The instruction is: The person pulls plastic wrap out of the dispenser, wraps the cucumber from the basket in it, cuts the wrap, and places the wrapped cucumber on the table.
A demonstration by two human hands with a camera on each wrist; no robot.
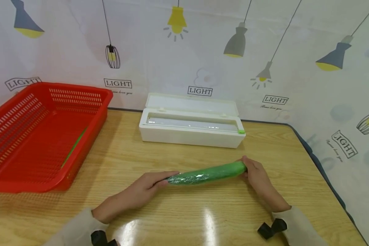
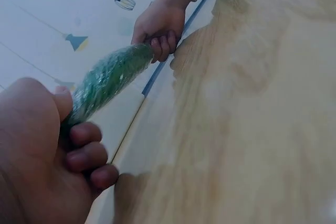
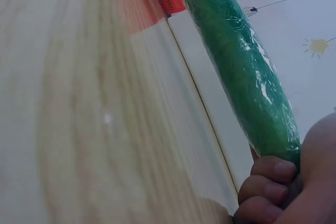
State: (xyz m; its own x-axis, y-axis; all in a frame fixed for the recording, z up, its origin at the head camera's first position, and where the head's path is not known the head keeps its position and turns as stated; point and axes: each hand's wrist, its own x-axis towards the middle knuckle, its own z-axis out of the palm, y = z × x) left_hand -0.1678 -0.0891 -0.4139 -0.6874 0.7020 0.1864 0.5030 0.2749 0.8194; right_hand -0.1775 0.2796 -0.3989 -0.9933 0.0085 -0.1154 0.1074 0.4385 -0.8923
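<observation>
A long green cucumber (image 1: pixel 207 174) wrapped in shiny clear film is held between both hands above the table. My left hand (image 1: pixel 142 189) grips its left end, thumb on top and fingers curled beneath, as the left wrist view shows. At the opposite end my right hand (image 1: pixel 259 179) pinches the tip between thumb and curled fingers. The film on the cucumber (image 3: pixel 236 66) looks wrinkled and glossy in the right wrist view. Behind it stands a white cling film dispenser box (image 1: pixel 190 136) with its lid raised and a film roll (image 1: pixel 190 123) inside.
A red plastic basket (image 1: pixel 103 118) with slotted walls stands on the left, a thin green strip (image 1: pixel 74 147) along its inner side. The wooden table (image 1: pixel 184 218) ends at a dark edge (image 1: pixel 319 171) on the right. A wall cloth printed with lamps (image 1: pixel 160 51) hangs behind.
</observation>
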